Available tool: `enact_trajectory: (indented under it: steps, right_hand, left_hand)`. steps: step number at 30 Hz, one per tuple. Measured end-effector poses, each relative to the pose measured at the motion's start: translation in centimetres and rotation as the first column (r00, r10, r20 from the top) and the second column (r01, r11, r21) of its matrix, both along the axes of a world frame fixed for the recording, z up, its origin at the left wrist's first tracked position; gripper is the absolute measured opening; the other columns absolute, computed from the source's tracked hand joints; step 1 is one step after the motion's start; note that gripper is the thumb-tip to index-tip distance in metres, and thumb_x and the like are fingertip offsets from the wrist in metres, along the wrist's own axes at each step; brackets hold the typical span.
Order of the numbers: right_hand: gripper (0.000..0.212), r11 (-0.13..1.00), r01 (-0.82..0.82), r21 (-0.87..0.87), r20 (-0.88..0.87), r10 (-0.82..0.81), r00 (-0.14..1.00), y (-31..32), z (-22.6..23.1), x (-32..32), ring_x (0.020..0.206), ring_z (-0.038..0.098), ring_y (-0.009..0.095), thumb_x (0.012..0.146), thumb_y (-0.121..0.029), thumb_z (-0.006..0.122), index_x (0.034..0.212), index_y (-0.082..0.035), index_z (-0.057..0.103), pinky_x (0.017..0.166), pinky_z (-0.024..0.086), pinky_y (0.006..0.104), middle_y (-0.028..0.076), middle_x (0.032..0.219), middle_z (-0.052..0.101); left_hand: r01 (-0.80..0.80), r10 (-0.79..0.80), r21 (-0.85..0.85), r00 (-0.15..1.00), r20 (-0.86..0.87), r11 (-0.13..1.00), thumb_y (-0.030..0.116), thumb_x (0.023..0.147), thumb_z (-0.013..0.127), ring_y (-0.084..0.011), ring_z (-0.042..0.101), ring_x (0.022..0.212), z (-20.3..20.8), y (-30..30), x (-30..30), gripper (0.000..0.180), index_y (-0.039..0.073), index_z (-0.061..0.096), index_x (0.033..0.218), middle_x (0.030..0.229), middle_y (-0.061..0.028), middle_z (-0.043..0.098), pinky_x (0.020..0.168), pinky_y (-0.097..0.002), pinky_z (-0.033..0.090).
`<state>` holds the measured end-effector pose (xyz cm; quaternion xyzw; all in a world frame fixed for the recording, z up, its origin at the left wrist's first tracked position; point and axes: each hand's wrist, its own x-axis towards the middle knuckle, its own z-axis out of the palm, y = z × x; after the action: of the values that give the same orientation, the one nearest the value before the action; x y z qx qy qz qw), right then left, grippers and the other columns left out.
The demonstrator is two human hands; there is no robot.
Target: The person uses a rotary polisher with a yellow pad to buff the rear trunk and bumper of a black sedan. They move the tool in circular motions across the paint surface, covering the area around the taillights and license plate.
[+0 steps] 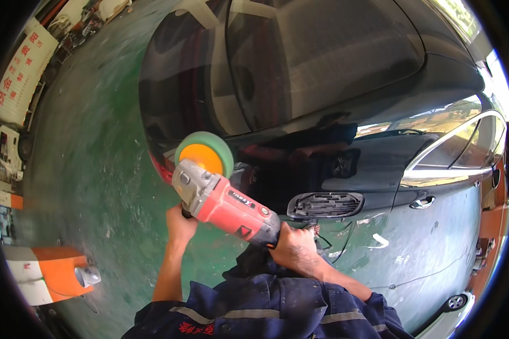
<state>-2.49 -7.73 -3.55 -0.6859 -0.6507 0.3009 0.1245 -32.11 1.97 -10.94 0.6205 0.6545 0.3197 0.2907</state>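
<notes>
A red and grey power polisher slants across the middle of the view. Its round pad, green with an orange backing, is at the rear corner of a glossy black car; whether it touches the paint I cannot tell. My left hand is closed around the dark side handle below the polisher's head, its fingers partly hidden. Around the black rear end of the polisher, my right hand is closed. Beside the right hand, the car's fuel opening is covered with dark, crumpled-looking material.
An orange and white cabinet stands at lower left, with a pale round container beside it. A cable hangs below the fuel opening. Another car's wheel shows at lower right. The green floor has pale scuffs.
</notes>
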Motion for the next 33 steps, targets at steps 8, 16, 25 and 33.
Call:
enact_trajectory:
  steps: [8,16,25,33]
  right_hand:
    - [0.041,0.931,0.365,0.027,-0.081,-0.362,0.929,-6.0,2.3,7.7,0.081,0.072,0.039,0.068,-0.018,0.077,0.104,0.000,0.069,0.074,0.058,0.0427,0.024,0.081,0.071]
    - [0.033,0.872,0.487,0.060,-0.224,-0.463,0.858,-6.6,0.8,5.9,0.084,0.075,0.031,0.068,-0.011,0.079,0.099,0.000,0.073,0.072,0.057,0.0363,0.022,0.081,0.072]
    - [0.023,0.988,-0.097,0.117,-0.006,0.098,0.995,3.1,-5.8,-11.7,0.057,0.068,0.040,0.078,-0.015,0.067,0.085,0.002,0.054,0.052,0.054,0.0513,0.020,0.064,0.066]
    - [0.050,0.999,-0.007,-0.035,0.024,0.008,1.000,1.5,-6.4,-11.4,0.075,0.070,0.045,0.078,-0.039,0.077,0.094,0.004,0.058,0.072,0.057,0.0508,0.026,0.077,0.069]
  left_hand:
    - [0.367,-0.388,-0.137,0.903,-0.186,0.920,0.014,0.069,0.073,-0.0368,0.070,0.074,9.4,1.3,12.6,0.028,0.006,0.074,0.096,0.078,-0.0192,0.071,0.069,-0.0439,0.057]
    - [0.423,-0.437,-0.111,0.871,-0.225,0.899,0.018,0.067,0.077,-0.0385,0.069,0.071,8.5,1.4,12.2,0.032,0.012,0.074,0.098,0.074,-0.0185,0.070,0.068,-0.0481,0.056]
    - [-0.084,0.085,0.030,0.995,-0.057,0.996,0.014,0.076,0.078,-0.0308,0.074,0.077,-1.8,2.1,-11.5,0.020,-0.002,0.072,0.086,0.077,-0.0245,0.070,0.064,-0.0380,0.052]
    - [-0.042,0.039,-0.015,0.988,-0.152,0.999,0.019,0.075,0.078,-0.0332,0.073,0.074,-2.3,2.2,-11.0,0.025,-0.001,0.073,0.089,0.077,-0.0229,0.070,0.066,-0.0390,0.053]
